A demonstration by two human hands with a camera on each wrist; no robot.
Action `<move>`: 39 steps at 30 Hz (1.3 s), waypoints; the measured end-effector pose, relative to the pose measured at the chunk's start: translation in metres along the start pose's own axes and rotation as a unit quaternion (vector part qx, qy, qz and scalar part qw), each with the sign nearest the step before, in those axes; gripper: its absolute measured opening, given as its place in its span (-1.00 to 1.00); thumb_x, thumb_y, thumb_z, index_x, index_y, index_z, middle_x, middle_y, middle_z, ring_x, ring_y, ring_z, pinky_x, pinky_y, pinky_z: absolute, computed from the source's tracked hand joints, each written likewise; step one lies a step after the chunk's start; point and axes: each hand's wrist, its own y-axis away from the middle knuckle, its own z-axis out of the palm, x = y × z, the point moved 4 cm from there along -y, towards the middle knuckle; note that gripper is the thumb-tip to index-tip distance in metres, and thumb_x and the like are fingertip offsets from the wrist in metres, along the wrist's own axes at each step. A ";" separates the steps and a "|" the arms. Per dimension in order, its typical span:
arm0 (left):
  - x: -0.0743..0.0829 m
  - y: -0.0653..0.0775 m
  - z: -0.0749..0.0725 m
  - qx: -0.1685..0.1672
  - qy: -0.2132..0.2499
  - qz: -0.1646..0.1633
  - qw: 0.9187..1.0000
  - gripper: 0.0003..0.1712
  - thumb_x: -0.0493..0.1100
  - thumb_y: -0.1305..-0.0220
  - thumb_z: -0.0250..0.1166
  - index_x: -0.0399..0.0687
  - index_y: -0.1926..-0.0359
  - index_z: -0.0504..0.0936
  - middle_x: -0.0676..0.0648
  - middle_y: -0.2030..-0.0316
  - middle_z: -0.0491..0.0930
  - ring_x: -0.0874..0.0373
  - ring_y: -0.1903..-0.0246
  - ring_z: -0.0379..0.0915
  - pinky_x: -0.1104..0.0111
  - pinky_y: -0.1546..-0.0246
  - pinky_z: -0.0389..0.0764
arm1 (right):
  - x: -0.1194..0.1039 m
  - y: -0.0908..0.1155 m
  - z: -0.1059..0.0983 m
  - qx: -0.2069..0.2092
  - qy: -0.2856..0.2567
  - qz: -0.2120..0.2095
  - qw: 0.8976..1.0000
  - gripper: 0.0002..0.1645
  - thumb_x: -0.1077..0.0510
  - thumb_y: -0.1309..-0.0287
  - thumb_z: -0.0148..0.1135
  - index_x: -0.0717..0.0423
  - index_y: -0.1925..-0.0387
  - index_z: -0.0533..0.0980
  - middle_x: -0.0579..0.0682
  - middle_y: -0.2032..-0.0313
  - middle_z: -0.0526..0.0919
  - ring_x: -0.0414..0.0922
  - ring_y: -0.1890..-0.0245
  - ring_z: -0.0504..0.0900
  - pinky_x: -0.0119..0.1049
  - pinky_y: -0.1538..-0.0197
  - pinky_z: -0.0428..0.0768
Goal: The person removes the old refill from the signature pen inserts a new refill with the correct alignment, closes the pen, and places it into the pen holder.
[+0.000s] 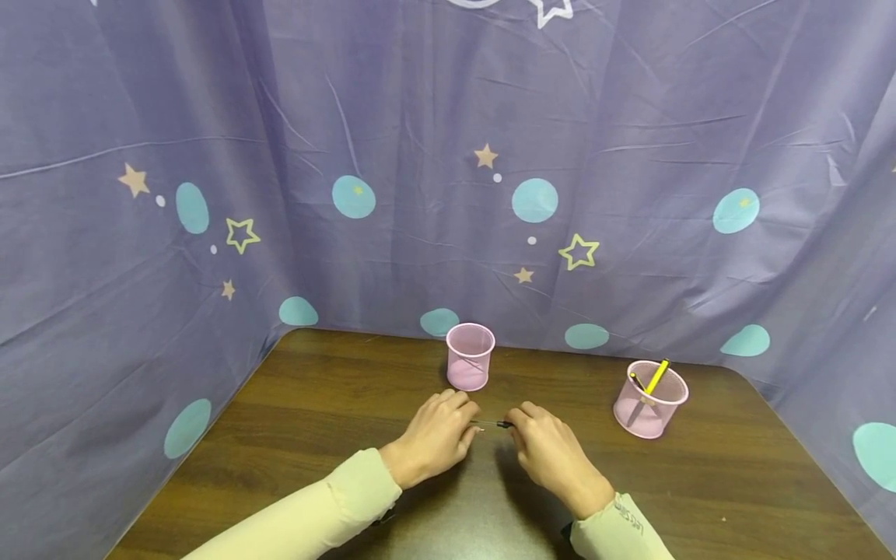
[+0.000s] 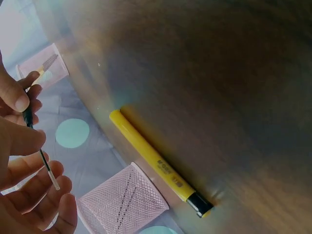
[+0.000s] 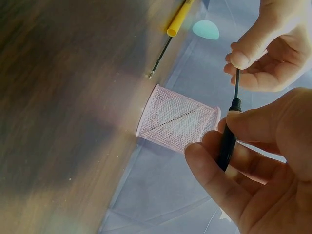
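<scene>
Between my hands runs a thin ink refill (image 3: 237, 84) with a black pen grip (image 3: 227, 148) on one end. My left hand (image 1: 437, 433) pinches the refill between thumb and fingers, and its pale tail shows over the fingers in the left wrist view. The black grip is held by my right hand (image 1: 553, 449), thumb against fingertips. Both hands are just above the table. A yellow pen barrel (image 2: 148, 151) with a black end lies on the table in the left wrist view. In the right wrist view, a thin dark stick (image 3: 161, 58) extends from a yellow tube (image 3: 180, 18).
A pink mesh pen cup (image 1: 470, 365) stands just beyond my hands. Another pink mesh cup (image 1: 647, 416) at the right holds yellow and black pen pieces (image 1: 658, 376). Behind the wooden table (image 1: 336, 389) hangs a purple patterned curtain (image 1: 434, 257).
</scene>
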 end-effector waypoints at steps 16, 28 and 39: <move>0.003 -0.002 -0.001 0.022 0.021 0.021 0.999 -0.92 -0.27 -0.05 0.34 -0.03 0.45 0.59 0.07 0.47 0.48 0.14 0.39 0.47 0.34 0.33 0.54 | 0.000 0.000 -0.001 0.011 0.005 -0.012 1.000 -0.83 0.30 0.06 0.35 0.01 0.38 0.59 -0.21 0.49 0.44 -0.20 0.50 0.52 -0.25 0.48 0.51; 0.006 -0.007 -0.003 0.014 0.023 0.023 0.999 -0.82 -0.38 0.12 0.33 -0.07 0.43 0.60 0.05 0.45 0.49 0.13 0.38 0.47 0.33 0.32 0.53 | -0.001 -0.001 -0.001 -0.004 0.004 -0.001 1.000 -0.84 0.29 0.03 0.35 0.00 0.37 0.59 -0.21 0.49 0.45 -0.19 0.50 0.53 -0.24 0.48 0.51; 0.015 -0.011 -0.003 0.005 0.028 0.022 0.999 -0.86 -0.37 0.02 0.32 -0.05 0.43 0.62 0.05 0.47 0.48 0.14 0.40 0.46 0.35 0.33 0.52 | -0.003 -0.001 -0.001 -0.001 0.001 -0.003 1.000 -0.85 0.29 0.03 0.34 0.00 0.40 0.58 -0.21 0.50 0.44 -0.19 0.51 0.53 -0.24 0.50 0.50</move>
